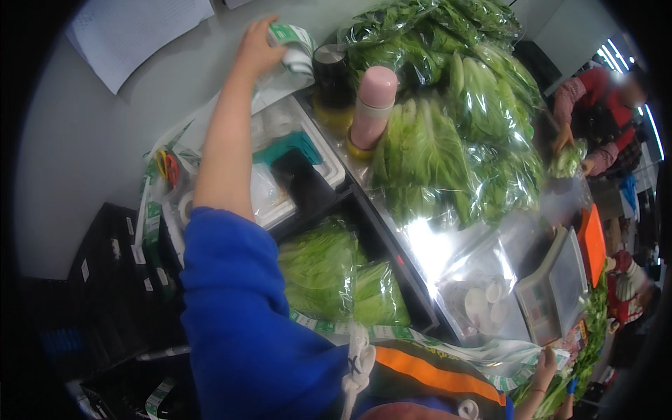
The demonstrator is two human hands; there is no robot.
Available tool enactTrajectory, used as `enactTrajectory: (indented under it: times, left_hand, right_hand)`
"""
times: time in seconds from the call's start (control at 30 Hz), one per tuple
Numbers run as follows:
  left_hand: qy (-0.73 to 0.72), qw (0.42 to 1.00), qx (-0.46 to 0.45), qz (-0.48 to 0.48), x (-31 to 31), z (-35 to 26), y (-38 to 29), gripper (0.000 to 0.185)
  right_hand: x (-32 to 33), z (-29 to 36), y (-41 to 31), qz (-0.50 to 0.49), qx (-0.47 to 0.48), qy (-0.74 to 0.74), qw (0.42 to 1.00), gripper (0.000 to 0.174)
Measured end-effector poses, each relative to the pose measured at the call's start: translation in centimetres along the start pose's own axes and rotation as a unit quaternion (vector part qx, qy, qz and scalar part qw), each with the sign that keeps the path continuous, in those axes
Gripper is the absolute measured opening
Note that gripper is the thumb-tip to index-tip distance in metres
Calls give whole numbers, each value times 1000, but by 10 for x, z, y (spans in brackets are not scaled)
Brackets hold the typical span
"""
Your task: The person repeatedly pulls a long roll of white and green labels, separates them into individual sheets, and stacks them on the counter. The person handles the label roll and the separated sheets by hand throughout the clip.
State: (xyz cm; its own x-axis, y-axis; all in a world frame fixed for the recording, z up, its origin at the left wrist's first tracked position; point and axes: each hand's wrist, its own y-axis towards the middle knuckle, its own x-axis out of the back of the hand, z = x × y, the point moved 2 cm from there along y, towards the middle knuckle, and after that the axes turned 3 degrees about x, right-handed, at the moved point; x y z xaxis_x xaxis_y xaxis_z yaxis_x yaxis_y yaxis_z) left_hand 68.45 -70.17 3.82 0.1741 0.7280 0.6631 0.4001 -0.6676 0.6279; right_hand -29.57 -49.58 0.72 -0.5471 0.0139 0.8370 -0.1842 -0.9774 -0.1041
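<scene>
My left hand (259, 50) is at the top, reached out beside the wall, with its fingers and thumb around a roll of green and white labels (291, 39). A black lidded container (332, 76) and a pink bottle (373, 107) stand to the right of that roll. At the lower right, my right hand (546, 365) pinches the end of a long strip of green and white labels (436, 341). The strip runs across the front of my body, over the orange-striped apron (436, 370). Bagged leafy greens (320, 268) lie in a dark crate just beyond it.
Bagged greens (430, 152) are heaped on the metal table. A weighing scale (551, 289) stands at the right. A white foam box (325, 163) holds a dark flat object and teal material. Red-handled scissors (170, 168) are at the left. A co-worker (598, 115) handles greens opposite.
</scene>
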Motion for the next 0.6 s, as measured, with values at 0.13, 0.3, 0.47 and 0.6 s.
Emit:
enactTrajectory:
  times: [0.13,0.3,0.47,0.6]
  left_hand:
    - [-26,996,15,83,-2,-10,-20,95]
    - [-72,984,18,164,-10,-25,-52,93]
    - [-3,986,-37,162,-14,-26,-88,75]
    - [-17,992,-63,106,-9,-27,-108,67]
  right_hand:
    - [-5,42,13,23,57,52,997,33]
    - [-12,63,-2,38,11,51,998,32]
    - [-26,146,-6,72,97,-69,990,29]
    - [-83,277,17,162,221,-79,958,31]
